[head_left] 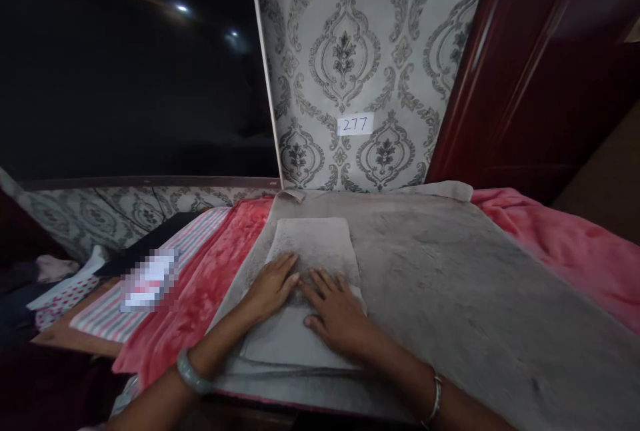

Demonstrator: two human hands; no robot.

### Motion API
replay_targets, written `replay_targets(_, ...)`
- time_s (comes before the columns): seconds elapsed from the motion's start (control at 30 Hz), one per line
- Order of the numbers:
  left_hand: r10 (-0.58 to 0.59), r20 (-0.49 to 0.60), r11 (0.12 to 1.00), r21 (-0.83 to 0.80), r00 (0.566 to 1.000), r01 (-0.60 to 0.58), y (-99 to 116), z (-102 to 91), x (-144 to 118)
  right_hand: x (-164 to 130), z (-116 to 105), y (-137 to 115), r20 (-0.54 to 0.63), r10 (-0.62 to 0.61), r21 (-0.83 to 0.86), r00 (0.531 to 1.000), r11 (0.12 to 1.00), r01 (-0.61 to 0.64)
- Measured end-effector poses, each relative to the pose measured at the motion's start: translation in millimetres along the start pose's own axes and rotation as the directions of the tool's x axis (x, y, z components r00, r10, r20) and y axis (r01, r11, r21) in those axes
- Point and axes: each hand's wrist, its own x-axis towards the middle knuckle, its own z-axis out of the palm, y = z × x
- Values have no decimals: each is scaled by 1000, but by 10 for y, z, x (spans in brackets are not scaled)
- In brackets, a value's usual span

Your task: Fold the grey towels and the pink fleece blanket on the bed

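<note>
Pressing flat on a folded grey cloth [305, 284], both hands lie open with fingers spread and palms down, gripping nothing. The left hand [273, 288] wears a pale green bangle [193, 372] at the wrist and rests on the left half of the cloth. The right hand [337, 314], with a thin metal bangle [436, 399] on its wrist, sits just beside it, and the fingertips of the two nearly meet at the middle.

The cloth lies as a narrow folded rectangle on a larger grey plush blanket [450, 284], close to the near edge and left of centre. It looks soft, light and limp, with a short velvety nap that shows darker streaks where it has been brushed. I judge it will sag and unfold if lifted from the middle, so the firmer hold would be at the folded edges or corners, both layers pinched together. It should not slip much, since the nap clings to the blanket below, and nothing about it seems fragile.

Beneath and to the left runs a red fleece blanket [200, 284], then a striped fabric [115, 311]. A pink blanket [575, 251] spreads on the right. Farther back stands patterned wallpaper [360, 51] with a paper label reading 277 [355, 124], a dark wooden panel [525, 71] beside it.
</note>
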Motion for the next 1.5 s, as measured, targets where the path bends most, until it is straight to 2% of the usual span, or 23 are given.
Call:
replay_targets(0.07, 133, 33, 990, -42, 991, -132, 38, -78, 151, 13, -15, -50, 3, -142, 30, 990, 989, 142)
replay_targets(0.13, 238, 126, 971, -50, 963, -233, 13, -84, 337, 17, -5, -69, 17, -231, 61, 973, 971, 230)
replay_targets(0.23, 277, 214, 959, -2, 937, -283, -154, -1, 633, 4, 30, -45, 50, -220, 99, 974, 972, 215)
replay_targets(0.33, 289, 215, 953, 32, 933, -302, -361, 74, 902, -7, 46, -16, 53, -216, 123, 975, 970, 208)
replay_targets(0.47, 220, 184, 969, 74, 958, -236, -563, 92, 1226, -3, 26, -22, 51, -221, 145, 974, 967, 211)
replay_targets(0.6, 56, 130, 992, 106, 990, -70, -748, 110, 1515, 4, 9, -23, 54, -217, 157, 975, 966, 207)
replay_targets(0.77, -105, 83, 988, 124, 991, 94, -874, 117, 1692, 9, 0, -16, 56, -214, 165, 975, 965, 203)
replay_targets(0.87, -145, 41, 982, 130, 989, 139, -830, 80, 1685, 11, 14, -20, 49, -209, 155, 977, 968, 199)
replay_targets(0.97, -182, -72, 971, 142, 981, 191, -721, 1, 1611, 3, 35, 13, 28, -206, 160, 978, 967, 199)
replay_targets(1.03, -214, -171, 960, 146, 962, 240, -628, -53, 1507, 6, 23, 69, -11, -195, 187, 981, 963, 194)
replay_targets(1.1, -216, -215, 957, 149, 953, 250, -531, -70, 1344, 40, -25, 144, -87, -163, 202, 983, 963, 178)
replay_targets(1.23, -125, -142, 978, 149, 982, 146, -366, 84, 898, 295, -187, 302, -211, -3, 78, 977, 997, 20)
replay_targets(1.3, -83, -118, 984, 149, 990, 100, -318, 207, 707, 512, -247, 386, -173, 40, -8, 984, 999, -42)
replay_targets(1.37, -74, -102, 982, 165, 992, 91, -296, 301, 597, 739, -275, 494, -97, 23, -76, 995, 997, -31)
replay_targets(1.43, -85, -92, 977, 187, 992, 101, -292, 349, 566, 933, -283, 641, -55, 15, -117, 998, 993, -22)
replay_targets(1.5, -86, -90, 976, 195, 992, 102, -305, 369, 577, 1071, -290, 825, -66, 62, -134, 996, 989, -70)
